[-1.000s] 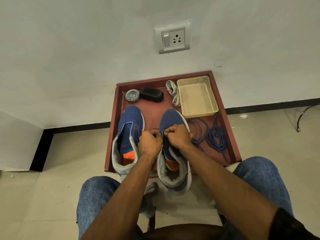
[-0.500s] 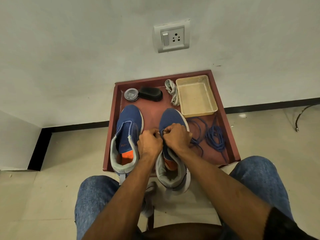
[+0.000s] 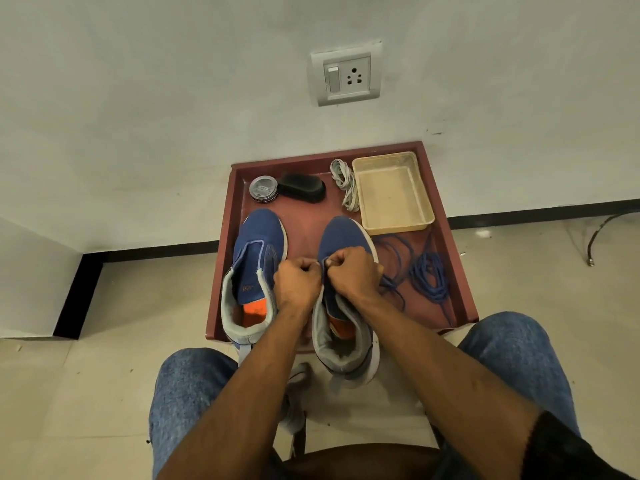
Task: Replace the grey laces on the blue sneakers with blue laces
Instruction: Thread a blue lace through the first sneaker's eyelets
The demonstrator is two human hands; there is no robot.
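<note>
I had both curled fists, left hand [image 3: 298,283] and right hand [image 3: 354,271], pinching the limp blue cord lace [image 3: 393,284] near its tip at the right blue mesh sneaker [image 3: 341,237]; slack trailed toward three o'clock.

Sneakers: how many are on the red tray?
2. One sneaker lies on the left of the tray; the other sneaker lies in the middle, under both hands.

Soft, even indoor light fills the view, moderately bright, with no glare. Shadows are faint: a soft one lies on the floor tiles [image 3: 363,403] just below the hands, under the forearms [image 3: 433,348]. Wide-angle distortion bends the black skirting [image 3: 540,211] beyond the right hand [image 3: 353,271] and stretches the wall above. Focus is fairly sharp around both hands, softer toward the edges.
</note>
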